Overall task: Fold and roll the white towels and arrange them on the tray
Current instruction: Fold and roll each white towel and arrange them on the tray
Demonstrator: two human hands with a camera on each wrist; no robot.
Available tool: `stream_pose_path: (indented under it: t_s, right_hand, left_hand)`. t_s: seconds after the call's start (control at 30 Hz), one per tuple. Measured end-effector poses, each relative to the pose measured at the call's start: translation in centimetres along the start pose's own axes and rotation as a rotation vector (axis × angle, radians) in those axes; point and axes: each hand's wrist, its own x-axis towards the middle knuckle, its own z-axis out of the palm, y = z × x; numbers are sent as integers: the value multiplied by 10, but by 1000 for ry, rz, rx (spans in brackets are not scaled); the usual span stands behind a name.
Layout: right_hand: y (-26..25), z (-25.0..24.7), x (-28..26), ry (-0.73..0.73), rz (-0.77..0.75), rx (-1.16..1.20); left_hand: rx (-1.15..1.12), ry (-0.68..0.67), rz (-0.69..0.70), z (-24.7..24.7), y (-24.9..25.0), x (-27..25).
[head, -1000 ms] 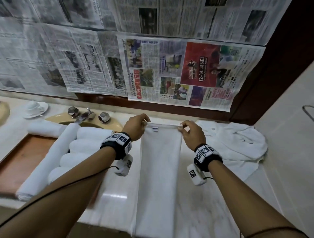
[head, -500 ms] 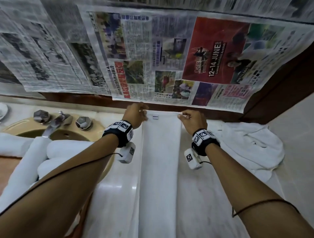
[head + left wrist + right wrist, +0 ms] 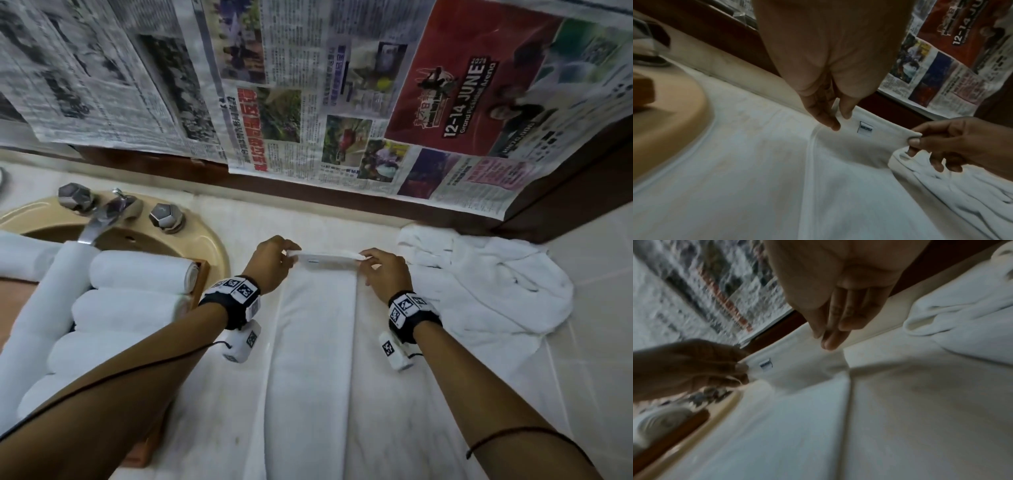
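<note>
Hands pinch the far corners of the folded towel [image 3: 318,342]: left hand [image 3: 270,262] at 9 o'clock, right hand [image 3: 385,272] at 3 o'clock. Towel strip lies flat on the surface [image 3: 411,411], label [image 3: 865,129] unreadable. Tray [image 3: 202,277] at 9 o'clock holds rolled towels [image 3: 137,270]. Newspaper [image 3: 462,96] at 12 o'clock reads "12-14 JUNE".

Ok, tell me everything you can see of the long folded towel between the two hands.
The folded towel is plain white terry-looking cloth, folded into a long narrow strip lying flat on the pale counter, running from the near edge toward the wall. Its far end is lifted and turned back, showing a small white label. The left hand and right hand each pinch one far corner.
</note>
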Motion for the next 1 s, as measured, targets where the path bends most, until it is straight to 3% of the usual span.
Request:
stream_pose_path:
  t_s: [0.13, 0.27, 0.33, 0.43, 0.53, 0.63, 0.77, 1.0]
  right_hand:
    - [15, 9, -35, -25, -88, -189]
    - [30, 24, -67, -162, -157, -366]
    - [31, 31, -80, -160, -208, -427]
    - [26, 40, -97, -91, -320, -450]
    - [33, 53, -103, -178, -390, -499]
    - [42, 64, -103, -331, -357, -565]
    - [38, 66, -87, -380, -309, -598]
    - [27, 55, -24, -444, -231, -626]
  left_hand:
    - [88, -32, 42, 14, -15, -32]
    - [232, -104, 16, 31, -30, -58]
    - [409, -129, 94, 41, -37, -72]
    - [482, -125, 193, 54, -35, -89]
    - [559, -231, 200, 67, -36, -98]
    - [654, -317, 172, 75, -48, -103]
    - [693, -336, 184, 73, -53, -91]
    - [734, -422, 163, 59, -37, -22]
